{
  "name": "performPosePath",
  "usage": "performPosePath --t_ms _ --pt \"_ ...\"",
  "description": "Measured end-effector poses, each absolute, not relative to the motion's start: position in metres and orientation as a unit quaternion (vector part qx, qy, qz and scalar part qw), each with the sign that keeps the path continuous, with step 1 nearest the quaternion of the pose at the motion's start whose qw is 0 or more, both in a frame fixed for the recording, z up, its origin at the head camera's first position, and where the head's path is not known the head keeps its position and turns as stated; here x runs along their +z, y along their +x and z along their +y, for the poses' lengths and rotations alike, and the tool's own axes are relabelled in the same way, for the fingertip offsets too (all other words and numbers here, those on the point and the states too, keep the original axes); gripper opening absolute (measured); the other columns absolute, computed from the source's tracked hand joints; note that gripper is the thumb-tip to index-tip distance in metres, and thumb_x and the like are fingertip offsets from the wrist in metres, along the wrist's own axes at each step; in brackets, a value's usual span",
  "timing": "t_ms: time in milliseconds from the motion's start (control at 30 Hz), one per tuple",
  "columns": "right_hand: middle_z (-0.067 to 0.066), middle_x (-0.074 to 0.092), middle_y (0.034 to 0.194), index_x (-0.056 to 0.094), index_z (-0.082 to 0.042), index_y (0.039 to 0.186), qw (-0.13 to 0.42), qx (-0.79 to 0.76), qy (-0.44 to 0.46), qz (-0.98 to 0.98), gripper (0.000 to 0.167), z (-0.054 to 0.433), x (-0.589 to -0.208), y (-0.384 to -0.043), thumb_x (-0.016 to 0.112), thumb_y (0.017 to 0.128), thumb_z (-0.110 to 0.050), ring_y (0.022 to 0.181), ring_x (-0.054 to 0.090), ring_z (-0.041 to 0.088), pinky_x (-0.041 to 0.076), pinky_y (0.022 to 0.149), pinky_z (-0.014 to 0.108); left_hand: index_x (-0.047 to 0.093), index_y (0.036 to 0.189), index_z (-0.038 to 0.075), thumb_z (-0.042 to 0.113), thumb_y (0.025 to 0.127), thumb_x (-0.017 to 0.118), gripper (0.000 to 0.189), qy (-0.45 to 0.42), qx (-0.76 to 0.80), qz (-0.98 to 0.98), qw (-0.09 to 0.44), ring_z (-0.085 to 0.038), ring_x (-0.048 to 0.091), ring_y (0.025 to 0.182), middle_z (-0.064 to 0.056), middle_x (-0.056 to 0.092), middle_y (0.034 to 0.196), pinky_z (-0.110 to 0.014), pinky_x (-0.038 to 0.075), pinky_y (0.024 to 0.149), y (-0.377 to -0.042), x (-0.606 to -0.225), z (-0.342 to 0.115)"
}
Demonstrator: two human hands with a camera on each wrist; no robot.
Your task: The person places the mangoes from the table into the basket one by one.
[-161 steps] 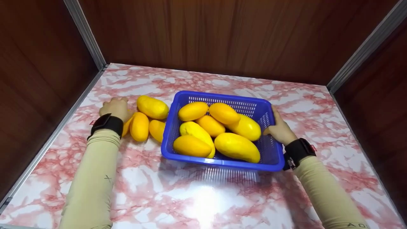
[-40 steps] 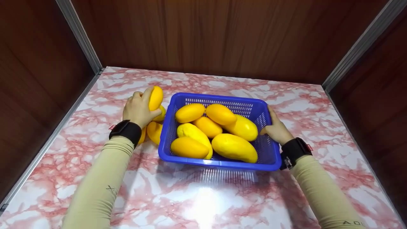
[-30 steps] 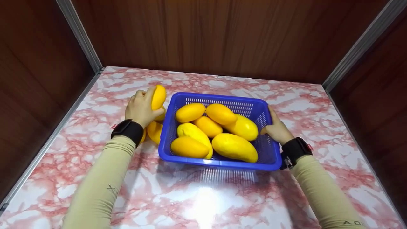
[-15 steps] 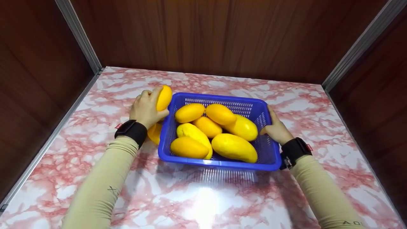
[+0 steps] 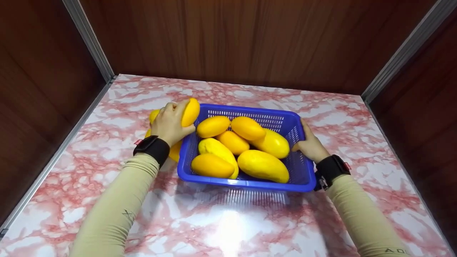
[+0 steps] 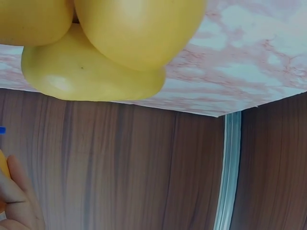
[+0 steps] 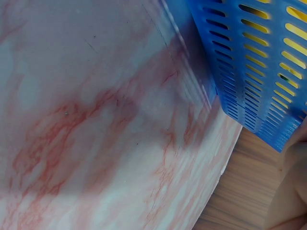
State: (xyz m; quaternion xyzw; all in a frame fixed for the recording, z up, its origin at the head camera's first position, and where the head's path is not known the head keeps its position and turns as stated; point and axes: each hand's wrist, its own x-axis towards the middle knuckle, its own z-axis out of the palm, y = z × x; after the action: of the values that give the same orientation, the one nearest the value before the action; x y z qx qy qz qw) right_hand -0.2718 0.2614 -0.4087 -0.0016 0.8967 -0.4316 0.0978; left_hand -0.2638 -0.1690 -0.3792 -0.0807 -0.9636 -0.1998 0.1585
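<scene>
In the head view my left hand (image 5: pixel 170 125) grips a yellow mango (image 5: pixel 191 112), fingers on its far side and thumb below. That mango is at the left rim of a blue plastic basket (image 5: pixel 246 185). Inside the basket lie several mangoes, one large one (image 5: pixel 263 166) near the front. My right hand (image 5: pixel 313 145) holds the basket's right wall, thumb inside and fingers outside. The left wrist view catches part of my left hand (image 6: pixel 21 203) at its edge. In the right wrist view, my right hand (image 7: pixel 290 187) touches the slotted basket wall (image 7: pixel 249 62).
Several loose mangoes (image 6: pixel 91 72) lie on the table left of the basket, partly hidden by my left hand in the head view. The marbled red and white table (image 5: pixel 228 217) is bounded by brown wood-grain panels (image 5: pixel 235 43) at the back and sides.
Earlier my left hand was down among the loose mangoes; it has since lifted one and moved right to the basket's left rim. The right hand keeps its hold on the basket.
</scene>
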Motion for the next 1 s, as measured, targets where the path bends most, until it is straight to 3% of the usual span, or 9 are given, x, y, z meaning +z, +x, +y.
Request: performPosePath --t_ms 267,467,700,1000 --pt "0.028 0.028 0.157 -0.007 -0.028 0.160 0.102 -0.436 0.001 0.894 0.116 0.262 -0.410 -0.272 0.063 0.071 -0.003 0.120 0.045 0.039 0.043 0.096 0.045 0.043 0.149 0.019 0.039 0.080 0.073 0.077 -0.108 -0.205 -0.962 0.146 -0.043 0.055 0.116 -0.025 0.054 0.130 -0.057 0.047 0.097 -0.263 -0.380 -0.162" --pt "0.029 0.031 0.155 -0.006 -0.028 0.160 0.101 -0.438 0.002 0.893 0.115 0.262 -0.410 -0.272 0.063 0.071 -0.002 0.118 0.047 0.039 0.046 0.092 0.043 0.044 0.149 0.022 0.039 0.081 0.072 0.075 -0.129 -0.211 -0.957 0.150 -0.041 0.057 0.112 -0.021 0.056 0.126 -0.055 0.048 0.095 -0.262 -0.380 -0.159" --pt "0.025 0.019 0.162 -0.007 -0.027 0.160 0.103 -0.440 0.003 0.892 0.117 0.261 -0.408 -0.272 0.063 0.070 -0.002 0.126 0.040 0.039 0.035 0.106 0.049 0.043 0.148 0.022 0.038 0.081 0.074 0.076 -0.153 -0.218 -0.952 0.153 -0.041 0.057 0.112 -0.020 0.055 0.126 -0.054 0.048 0.096 -0.261 -0.381 -0.156" --pt "0.026 0.021 0.161 -0.006 -0.026 0.160 0.098 -0.437 0.001 0.894 0.117 0.261 -0.410 -0.273 0.064 0.070 -0.001 0.126 0.040 0.040 0.035 0.106 0.049 0.046 0.147 0.025 0.041 0.080 0.075 0.075 -0.175 -0.185 -0.954 0.160 -0.036 0.062 0.100 -0.016 0.058 0.124 -0.051 0.054 0.080 -0.255 -0.381 -0.145"
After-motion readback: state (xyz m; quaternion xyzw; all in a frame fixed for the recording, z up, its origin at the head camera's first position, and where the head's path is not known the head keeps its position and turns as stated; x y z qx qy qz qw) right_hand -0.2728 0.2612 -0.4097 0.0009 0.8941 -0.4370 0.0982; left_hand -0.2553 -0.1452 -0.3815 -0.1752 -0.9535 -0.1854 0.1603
